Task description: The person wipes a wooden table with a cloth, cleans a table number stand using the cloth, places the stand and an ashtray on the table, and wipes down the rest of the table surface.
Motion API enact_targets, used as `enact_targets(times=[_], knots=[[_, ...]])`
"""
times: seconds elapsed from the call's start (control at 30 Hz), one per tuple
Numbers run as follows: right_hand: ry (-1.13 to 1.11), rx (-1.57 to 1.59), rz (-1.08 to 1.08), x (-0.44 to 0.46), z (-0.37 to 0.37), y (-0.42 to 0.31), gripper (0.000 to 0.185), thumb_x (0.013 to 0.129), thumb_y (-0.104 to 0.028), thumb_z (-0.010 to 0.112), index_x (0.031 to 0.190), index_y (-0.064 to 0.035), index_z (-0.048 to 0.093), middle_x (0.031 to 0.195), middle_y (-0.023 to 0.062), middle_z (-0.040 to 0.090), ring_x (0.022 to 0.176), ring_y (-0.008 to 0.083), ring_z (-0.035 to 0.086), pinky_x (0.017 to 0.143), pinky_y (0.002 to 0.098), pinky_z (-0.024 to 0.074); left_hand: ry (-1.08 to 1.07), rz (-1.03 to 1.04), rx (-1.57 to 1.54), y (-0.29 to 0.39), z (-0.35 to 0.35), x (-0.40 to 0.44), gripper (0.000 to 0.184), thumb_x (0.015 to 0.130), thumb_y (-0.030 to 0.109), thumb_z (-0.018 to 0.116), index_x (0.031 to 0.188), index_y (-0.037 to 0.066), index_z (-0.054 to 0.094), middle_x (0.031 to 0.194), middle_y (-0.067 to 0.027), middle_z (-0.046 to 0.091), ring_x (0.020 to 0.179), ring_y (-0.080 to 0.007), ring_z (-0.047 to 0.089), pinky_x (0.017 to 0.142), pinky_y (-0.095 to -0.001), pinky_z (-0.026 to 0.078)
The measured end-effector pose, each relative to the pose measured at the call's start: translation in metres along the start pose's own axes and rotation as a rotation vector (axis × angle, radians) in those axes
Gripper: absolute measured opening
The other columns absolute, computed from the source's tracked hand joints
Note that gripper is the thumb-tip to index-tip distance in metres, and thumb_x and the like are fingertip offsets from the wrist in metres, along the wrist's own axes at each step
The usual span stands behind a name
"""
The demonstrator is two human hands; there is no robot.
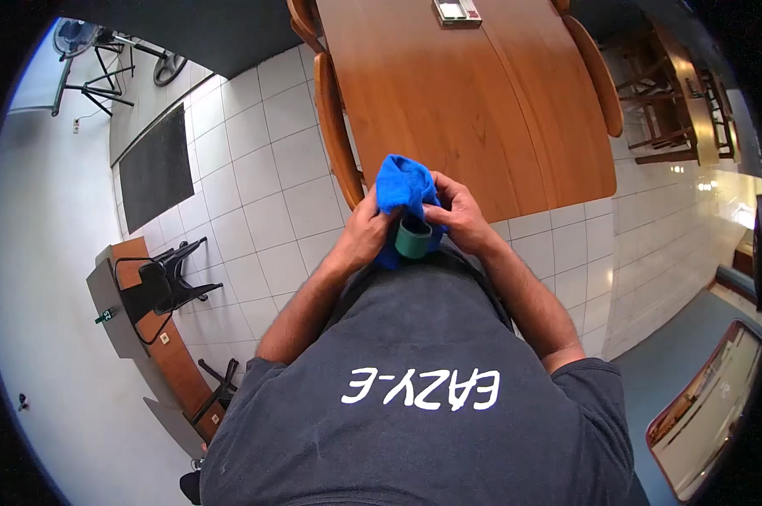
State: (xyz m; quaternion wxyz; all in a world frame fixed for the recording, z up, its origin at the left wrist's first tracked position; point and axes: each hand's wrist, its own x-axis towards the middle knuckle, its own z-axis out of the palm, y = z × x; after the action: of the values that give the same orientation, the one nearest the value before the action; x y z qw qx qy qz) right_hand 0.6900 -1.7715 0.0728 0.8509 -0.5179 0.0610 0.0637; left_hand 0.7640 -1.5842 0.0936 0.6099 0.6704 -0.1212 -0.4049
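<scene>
In front of my waist, near the table's close edge, both hands are closed on a bunched blue cloth (405,181). My left hand (367,229) grips its left side, with the fingertips partly hidden in the folds. From the right, my right hand (463,212) pinches the cloth between thumb and fingers. A small green cup-like cylinder (412,243) with a dark opening sits between the hands, against the cloth. More blue fabric shows behind and below it. Whether a finger also holds the green cylinder is hidden.
Ahead is a wooden table (448,110) with a small boxed item (458,12) at its far end. Wooden chairs (337,135) line its sides. Black chairs (166,274) stand at left, a dark mat (156,167) lies on the tiles, and a glass-topped piece (710,405) is at right.
</scene>
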Motion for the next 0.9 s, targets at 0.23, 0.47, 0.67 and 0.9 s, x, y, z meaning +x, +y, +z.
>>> enact_targets(times=[0.23,0.47,0.67,0.9], knots=[[-0.115,-0.415,-0.187,-0.011,0.0,-0.012,0.029,0.083,-0.016,0.075,0.108,-0.0037,0.066,0.12,0.0078,0.062,0.116,0.0221,0.053,0.103,0.0379,0.0389,-0.142,0.071,-0.143,0.011,-0.013,-0.01,0.051,0.097,0.027,0.058,0.14,0.004,0.041,0.129,-0.0083,0.054,0.117,-0.015,0.052,0.102,-0.0328,0.042],[-0.142,-0.695,-0.194,-0.009,-0.005,-0.008,0.034,0.081,-0.018,0.075,0.112,-0.0073,0.068,0.124,0.0116,0.061,0.121,0.0294,0.05,0.107,0.0413,0.0358,-0.101,0.03,-0.036,-0.019,-0.015,-0.001,0.046,0.098,0.031,0.057,0.134,0.004,0.048,0.122,-0.0059,0.06,0.112,-0.0136,0.055,0.098,-0.0314,0.045],[-0.132,-0.179,-0.001,-0.01,-0.01,-0.004,0.034,0.084,-0.009,0.072,0.116,-0.0033,0.063,0.115,0.0046,0.062,0.103,0.0134,0.059,0.092,0.0308,0.047,-0.182,0.009,0.008,-0.013,-0.022,-0.004,0.041,0.099,0.032,0.057,0.129,0.005,0.052,0.121,-0.0051,0.061,0.111,-0.013,0.055,0.097,-0.0307,0.045],[-0.042,-0.101,0.261,0.0,0.013,-0.001,0.031,0.086,-0.008,0.071,0.114,-0.0026,0.058,0.103,-0.0012,0.063,0.095,0.0068,0.057,0.085,0.0261,0.0477,-0.166,0.027,-0.097,-0.021,-0.033,-0.009,0.042,0.1,0.033,0.056,0.132,0.006,0.051,0.121,-0.0054,0.061,0.112,-0.0158,0.057,0.097,-0.0334,0.047]])
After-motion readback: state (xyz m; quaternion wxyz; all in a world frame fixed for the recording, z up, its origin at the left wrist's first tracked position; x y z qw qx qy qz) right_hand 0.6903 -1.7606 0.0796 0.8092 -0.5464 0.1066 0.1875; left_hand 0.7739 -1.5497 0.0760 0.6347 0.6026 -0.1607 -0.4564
